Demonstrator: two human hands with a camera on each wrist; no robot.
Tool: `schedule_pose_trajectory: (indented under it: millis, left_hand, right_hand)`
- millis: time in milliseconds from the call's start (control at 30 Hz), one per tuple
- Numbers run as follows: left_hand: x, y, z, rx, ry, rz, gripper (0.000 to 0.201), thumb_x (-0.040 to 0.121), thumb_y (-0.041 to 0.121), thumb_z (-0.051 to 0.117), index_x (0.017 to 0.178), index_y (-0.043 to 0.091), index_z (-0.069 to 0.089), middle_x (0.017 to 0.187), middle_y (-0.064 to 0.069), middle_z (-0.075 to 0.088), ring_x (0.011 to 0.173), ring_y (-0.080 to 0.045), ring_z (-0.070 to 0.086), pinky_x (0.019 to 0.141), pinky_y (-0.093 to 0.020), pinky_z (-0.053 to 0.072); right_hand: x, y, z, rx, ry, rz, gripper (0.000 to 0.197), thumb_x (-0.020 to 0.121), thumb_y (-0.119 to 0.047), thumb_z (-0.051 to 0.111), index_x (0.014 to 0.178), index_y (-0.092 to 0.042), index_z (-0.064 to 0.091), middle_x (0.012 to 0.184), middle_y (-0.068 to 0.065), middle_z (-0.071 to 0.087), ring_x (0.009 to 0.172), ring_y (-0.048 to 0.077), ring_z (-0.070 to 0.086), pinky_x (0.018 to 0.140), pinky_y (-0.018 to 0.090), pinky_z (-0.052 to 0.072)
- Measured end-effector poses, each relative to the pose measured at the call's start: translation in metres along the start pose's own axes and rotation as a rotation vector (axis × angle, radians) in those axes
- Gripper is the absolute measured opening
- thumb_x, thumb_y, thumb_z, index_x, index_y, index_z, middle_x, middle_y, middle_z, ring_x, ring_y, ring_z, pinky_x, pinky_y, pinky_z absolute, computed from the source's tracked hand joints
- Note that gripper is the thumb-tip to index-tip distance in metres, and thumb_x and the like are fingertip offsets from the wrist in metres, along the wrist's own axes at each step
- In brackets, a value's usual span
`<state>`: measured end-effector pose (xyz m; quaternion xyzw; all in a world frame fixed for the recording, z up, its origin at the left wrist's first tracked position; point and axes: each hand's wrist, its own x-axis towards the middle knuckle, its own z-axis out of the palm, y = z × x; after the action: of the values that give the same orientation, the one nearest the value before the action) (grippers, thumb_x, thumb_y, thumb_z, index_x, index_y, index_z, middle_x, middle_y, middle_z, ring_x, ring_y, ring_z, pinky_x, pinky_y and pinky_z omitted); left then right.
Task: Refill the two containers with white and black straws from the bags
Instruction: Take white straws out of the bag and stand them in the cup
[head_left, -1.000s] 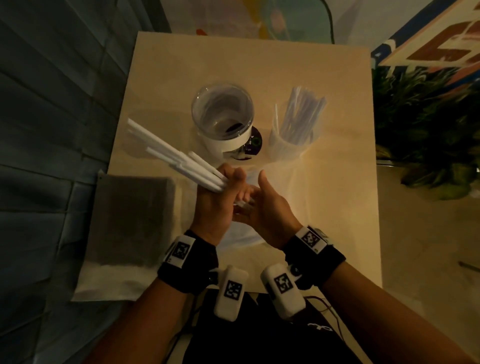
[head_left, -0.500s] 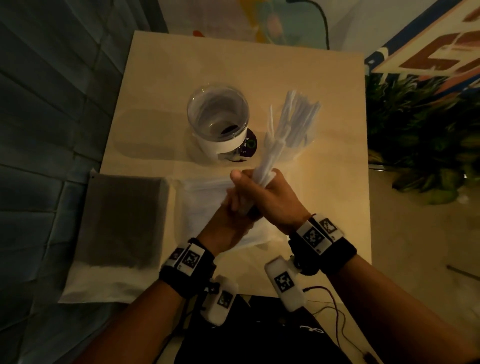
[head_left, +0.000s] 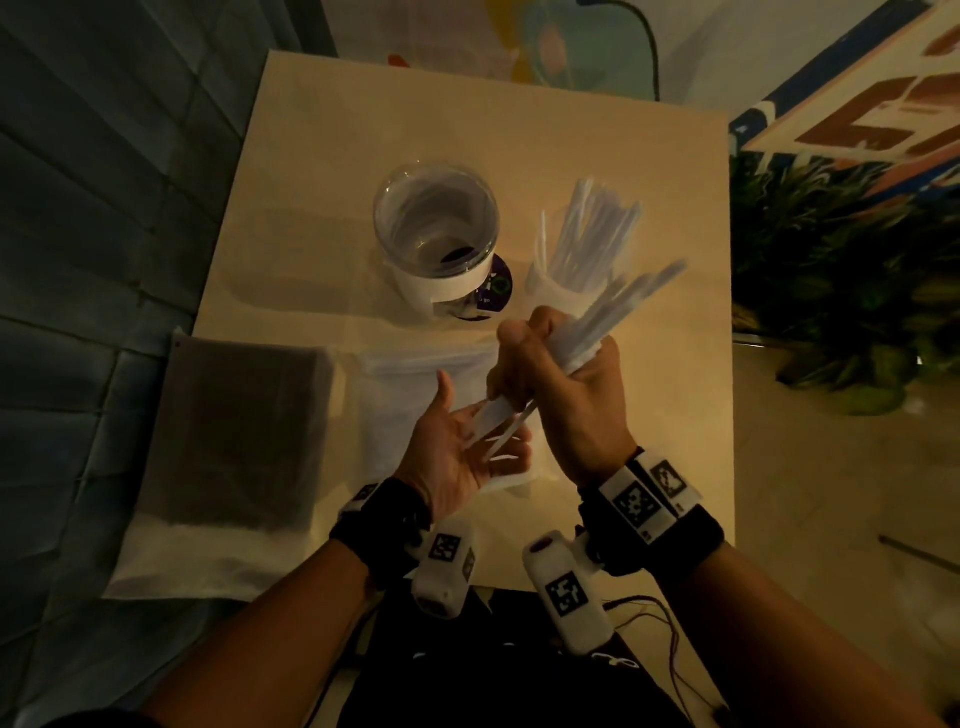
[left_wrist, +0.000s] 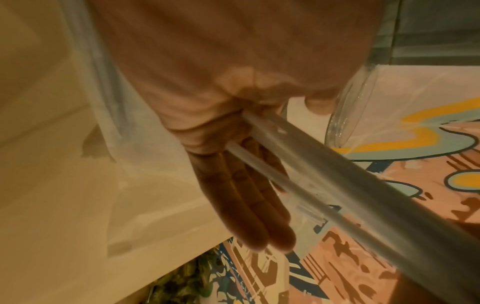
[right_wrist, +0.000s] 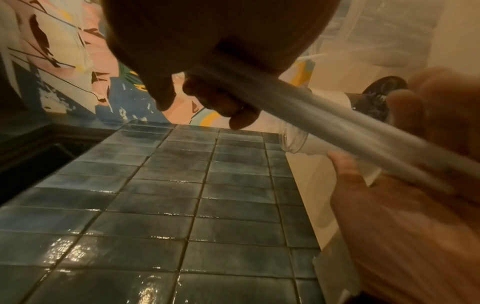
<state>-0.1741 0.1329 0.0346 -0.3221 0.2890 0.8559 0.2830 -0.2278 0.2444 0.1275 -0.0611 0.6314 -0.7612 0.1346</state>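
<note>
My right hand (head_left: 556, 358) grips a bundle of white straws (head_left: 618, 306) that slants up and to the right, its tips just in front of the cup of white straws (head_left: 576, 260). In the right wrist view the fingers (right_wrist: 221, 98) curl round the bundle (right_wrist: 337, 127). My left hand (head_left: 467, 457) lies palm up below it, with the lower straw ends touching the palm. Its fingers (left_wrist: 246, 195) are straight beside the straws (left_wrist: 337, 185). The clear container (head_left: 436, 228) with a white label stands at centre back without straws.
A bag of black straws (head_left: 234, 431) lies at the table's left front. A clear bag of white straws (head_left: 410, 395) lies under my hands. A dark disc (head_left: 493, 288) sits behind the clear container. Blue tiles border the left, plants (head_left: 841, 291) the right.
The bundle passed from my left hand, where it pointed up and left, to my right hand and swung to the right. My left hand has let go and opened under the lower ends.
</note>
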Motion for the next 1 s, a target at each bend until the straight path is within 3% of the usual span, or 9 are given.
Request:
schedule_pose_trajectory:
  millis: [100,300,433,500,567,667,767,867,1000]
  left_hand:
    - [-0.001,0.003,0.006,-0.02,0.021,-0.015,0.079,0.095,0.07,0.025,0.1,0.008,0.073,0.081,-0.016,0.065,0.067,-0.025,0.062,0.056,-0.031,0.052]
    - [-0.002,0.003,0.011,0.075,0.006,-0.008,0.069,0.105,0.051,0.026,0.073,0.018,0.077,0.063,-0.006,0.059,0.051,-0.016,0.052,0.045,-0.024,0.037]
    - [-0.001,0.0,0.01,0.141,-0.03,0.06,0.059,0.104,0.033,0.031,0.061,0.023,0.071,0.049,0.002,0.051,0.042,-0.009,0.046,0.042,-0.02,0.033]
    - [-0.002,0.001,0.01,0.134,-0.058,0.058,0.031,0.094,0.03,0.045,0.071,0.017,0.062,0.049,0.003,0.047,0.04,-0.008,0.042,0.04,-0.018,0.03]
    - [-0.001,0.003,0.006,0.133,-0.088,0.04,0.016,0.086,0.02,0.054,0.074,0.013,0.048,0.047,0.002,0.043,0.037,-0.007,0.038,0.04,-0.018,0.025]
    - [0.002,0.004,0.002,0.169,-0.114,0.013,0.018,0.081,0.013,0.047,0.063,0.014,0.045,0.043,0.002,0.039,0.033,-0.005,0.028,0.043,-0.021,0.015]
    - [0.005,0.004,0.002,0.267,-0.138,0.003,0.023,0.092,0.028,0.049,0.071,0.018,0.051,0.052,0.0,0.037,0.044,-0.011,0.018,0.049,-0.028,0.011]
    - [0.004,0.006,0.005,0.324,-0.106,0.012,0.031,0.093,0.045,0.053,0.071,0.027,0.062,0.068,-0.003,0.033,0.062,-0.017,0.013,0.059,-0.035,0.008]
    - [0.004,0.008,0.005,0.445,-0.066,0.033,0.02,0.087,0.022,0.048,0.068,0.019,0.055,0.061,-0.007,0.04,0.052,-0.016,0.03,0.054,-0.032,0.016]
  right_hand:
    - [-0.002,0.001,0.001,-0.034,0.028,-0.005,0.03,0.087,-0.026,0.068,0.059,-0.023,0.058,0.053,0.001,0.056,0.048,0.032,0.052,0.054,0.057,0.049]
    - [-0.001,-0.003,0.005,0.018,0.039,-0.029,0.035,0.092,-0.029,0.058,0.058,-0.027,0.055,0.051,-0.009,0.051,0.045,0.021,0.047,0.056,0.038,0.041]
    - [-0.003,-0.008,0.009,-0.06,-0.026,-0.049,0.037,0.089,-0.023,0.066,0.058,-0.005,0.053,0.051,0.006,0.054,0.047,0.035,0.053,0.053,0.043,0.047]
    - [-0.004,-0.009,0.011,-0.077,-0.02,-0.035,0.041,0.087,-0.021,0.068,0.059,0.003,0.051,0.051,0.011,0.055,0.049,0.039,0.053,0.052,0.05,0.048]
    - [-0.005,-0.011,0.011,-0.062,-0.014,-0.049,0.041,0.088,-0.021,0.068,0.058,0.001,0.051,0.05,0.008,0.054,0.046,0.037,0.052,0.051,0.05,0.047]
    - [-0.005,-0.014,0.011,-0.027,-0.03,-0.055,0.039,0.089,-0.021,0.066,0.057,-0.004,0.05,0.05,0.006,0.053,0.043,0.034,0.048,0.047,0.049,0.044]
    - [-0.005,-0.015,0.01,-0.073,-0.079,-0.042,0.039,0.087,-0.019,0.069,0.063,0.008,0.053,0.056,0.021,0.058,0.051,0.038,0.054,0.053,0.048,0.049]
    - [-0.007,-0.016,0.01,-0.109,-0.131,-0.007,0.04,0.088,-0.02,0.068,0.065,0.009,0.054,0.059,0.018,0.061,0.055,0.034,0.058,0.057,0.043,0.051]
    - [-0.006,-0.016,0.005,-0.173,-0.108,-0.039,0.046,0.094,-0.028,0.058,0.059,0.0,0.048,0.052,0.013,0.049,0.047,0.027,0.046,0.05,0.034,0.039]
